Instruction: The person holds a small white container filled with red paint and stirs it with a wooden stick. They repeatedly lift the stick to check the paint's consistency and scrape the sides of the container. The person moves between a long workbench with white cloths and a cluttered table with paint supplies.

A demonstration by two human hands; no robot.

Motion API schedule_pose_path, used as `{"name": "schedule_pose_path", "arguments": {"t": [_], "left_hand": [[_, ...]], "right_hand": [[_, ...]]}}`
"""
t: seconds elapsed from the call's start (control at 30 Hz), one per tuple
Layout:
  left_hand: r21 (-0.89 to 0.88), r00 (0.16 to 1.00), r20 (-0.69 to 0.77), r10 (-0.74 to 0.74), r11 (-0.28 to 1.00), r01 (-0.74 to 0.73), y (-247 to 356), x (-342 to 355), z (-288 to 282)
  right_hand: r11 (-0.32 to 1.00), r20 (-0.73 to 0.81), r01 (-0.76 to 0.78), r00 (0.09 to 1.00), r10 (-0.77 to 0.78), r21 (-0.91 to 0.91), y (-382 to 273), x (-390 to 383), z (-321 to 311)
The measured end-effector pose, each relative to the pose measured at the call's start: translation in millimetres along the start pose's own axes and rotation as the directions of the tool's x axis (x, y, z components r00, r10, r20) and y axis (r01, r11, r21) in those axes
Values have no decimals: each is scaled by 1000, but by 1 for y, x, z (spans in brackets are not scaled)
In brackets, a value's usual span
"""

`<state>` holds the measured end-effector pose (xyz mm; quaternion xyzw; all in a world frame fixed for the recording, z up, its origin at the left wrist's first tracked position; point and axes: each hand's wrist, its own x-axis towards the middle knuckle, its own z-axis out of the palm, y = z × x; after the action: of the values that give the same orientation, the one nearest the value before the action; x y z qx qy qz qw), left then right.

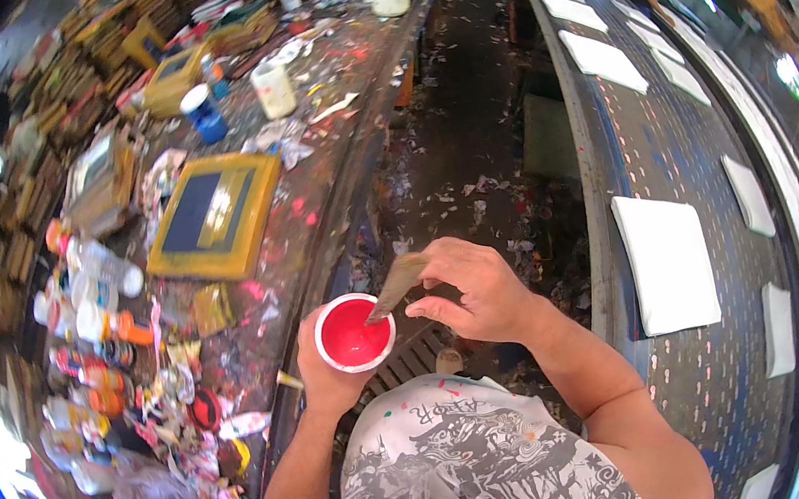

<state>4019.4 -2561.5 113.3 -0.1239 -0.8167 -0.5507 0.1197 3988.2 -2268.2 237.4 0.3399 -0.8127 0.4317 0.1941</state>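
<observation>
Beside the right edge of the paint-stained tabletop (331,147), left grip (321,371) wraps round white cup (359,366) of red paint (348,332), likely light, slippery if smeared, best held low; right grip (471,291) pinches stiff-looking brown flat scraper (398,282).

Right fingers (442,266) bent — left hand (327,380) curled.

white sheets (667,265) on long table (658,140)

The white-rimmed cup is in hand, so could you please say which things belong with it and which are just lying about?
In use:
white-rimmed cup, in the left hand
flat tool, in the right hand, tip at the cup's mouth

Seemingly just lying about:
blue-and-white container
crumpled plastic bag
yellow frame
</observation>
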Motion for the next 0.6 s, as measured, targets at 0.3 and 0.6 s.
{"name": "schedule_pose_path", "arguments": {"t": [0.3,0.6], "left_hand": [[-292,987,121,-109,946,141,24,93,127],[-332,930,367,-31,929,162,30,165,224]], "right_hand": [[964,-54,-223,975,217,-144,85,-58,-114],[890,-181,-342,937,298,-301,125,-106,-177]]}}
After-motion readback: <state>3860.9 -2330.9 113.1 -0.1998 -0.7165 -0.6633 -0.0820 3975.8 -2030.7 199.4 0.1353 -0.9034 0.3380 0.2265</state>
